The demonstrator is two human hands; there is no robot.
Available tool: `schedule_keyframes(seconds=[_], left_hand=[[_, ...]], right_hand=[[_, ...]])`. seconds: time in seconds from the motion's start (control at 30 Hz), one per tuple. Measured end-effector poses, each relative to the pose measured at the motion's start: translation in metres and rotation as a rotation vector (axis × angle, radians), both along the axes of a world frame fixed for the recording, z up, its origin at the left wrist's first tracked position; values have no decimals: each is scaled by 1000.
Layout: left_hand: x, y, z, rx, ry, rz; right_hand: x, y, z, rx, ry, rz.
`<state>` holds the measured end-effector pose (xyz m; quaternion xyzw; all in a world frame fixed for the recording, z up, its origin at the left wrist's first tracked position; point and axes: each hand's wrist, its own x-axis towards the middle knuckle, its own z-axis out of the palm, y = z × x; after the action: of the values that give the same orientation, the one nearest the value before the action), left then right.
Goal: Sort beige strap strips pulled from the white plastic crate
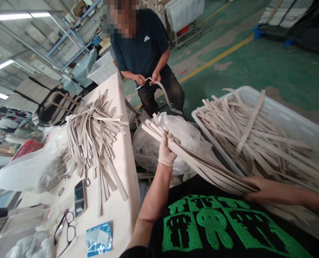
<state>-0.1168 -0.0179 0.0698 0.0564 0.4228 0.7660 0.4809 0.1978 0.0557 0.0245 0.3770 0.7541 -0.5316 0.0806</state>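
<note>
A pale strip bundle (pixel 205 162) spans two hands — the left hand's (pixel 168 147) gloved fingers wrapped around it, the right hand (pixel 256 190) at its lower end, grip partly hidden and unclear. Work appears well short of done: loose strips (pixel 234 125) fill much of a bin (pixel 296 116), a heap (pixel 92 132) covers part of the white counter (pixel 124 211), on a green workshop floor (pixel 242 68).

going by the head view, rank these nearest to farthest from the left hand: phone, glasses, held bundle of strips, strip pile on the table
1. Held bundle of strips: in the left hand itself.
2. Strip pile: to the left, on the table.
3. Phone: left, beyond the pile's hanging ends.
4. Glasses: left, past the phone, closer to the wearer's side.
</note>
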Motion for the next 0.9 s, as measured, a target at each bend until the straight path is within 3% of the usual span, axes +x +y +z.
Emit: schedule_keyframes(seconds=[0.13, 0.23, 0.33, 0.47, 0.57, 0.73, 0.9], left_hand=[[21, 2, 14, -17, -111, -95], [35, 4, 15, -19, -131, -134], [38, 0, 9, 30, -99, -146], [30, -15, 1, 45, 106, -179], [22, -28, 1, 45, 213, -214], [22, -35, -4, 11, 210, -85], [28, -27, -10, -75, 182, -15]], right_hand=[[-41, 3, 13, -564, 125, 94], [-85, -2, 9, -929, 349, 289], [-126, -6, 2, -1080, 621, 407], [-157, -12, 6, -965, 698, 273], [-160, -17, 12, -700, 603, 163], [-148, -22, 4, -292, 499, 48], [-137, -25, -5, -314, 451, 43]])
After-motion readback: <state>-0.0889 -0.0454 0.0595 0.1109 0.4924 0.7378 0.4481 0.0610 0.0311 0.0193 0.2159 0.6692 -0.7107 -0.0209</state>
